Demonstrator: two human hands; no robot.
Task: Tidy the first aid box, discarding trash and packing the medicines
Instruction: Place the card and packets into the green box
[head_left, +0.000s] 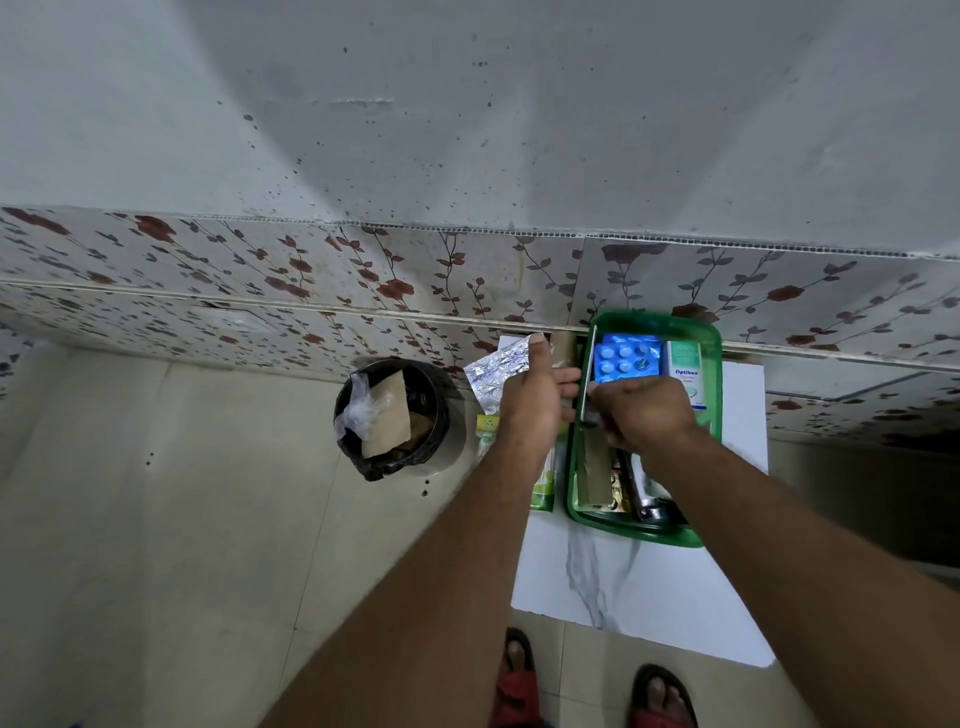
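Over a white marble-patterned table (639, 587), a person's left hand (530, 400) pinches a silver blister strip (493, 371) beside the green first aid box (711, 374). Right hand (644, 410) is closed on something inside the box, near blue tablets (626, 358). Left of the table, a black bin (389, 418) holds trash.

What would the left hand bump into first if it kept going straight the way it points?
Probably the flowered wall tiles. The left hand, holding a silver pill strip, points that way with nothing visible between, though depth is unclear.
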